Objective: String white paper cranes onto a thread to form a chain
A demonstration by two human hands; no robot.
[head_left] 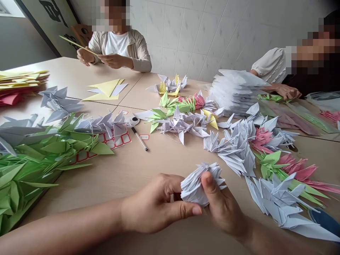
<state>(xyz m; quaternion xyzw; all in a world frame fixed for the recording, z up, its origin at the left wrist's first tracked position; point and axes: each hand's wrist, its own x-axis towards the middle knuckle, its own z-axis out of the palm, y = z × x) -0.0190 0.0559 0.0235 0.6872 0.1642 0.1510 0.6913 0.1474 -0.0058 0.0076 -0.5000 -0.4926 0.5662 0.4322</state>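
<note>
Between my left hand (156,205) and my right hand (223,209) I hold a tight bundle of white folded paper units (198,184), pinched from both sides just above the table. My right thumb presses on its front, and my left thumb runs beneath it. The bundle's inner part is hidden by my fingers. Nearest my right hand, a string of pale grey-white paper cranes (278,209) lies on the light wood table (138,173).
Green folded paper strands (34,170) heap at the left, with pink, green and white strings (183,122) across the table. A white stack (236,92), a pen (139,138), tape and labels lie there. Two seated co-workers handle paper at the far side.
</note>
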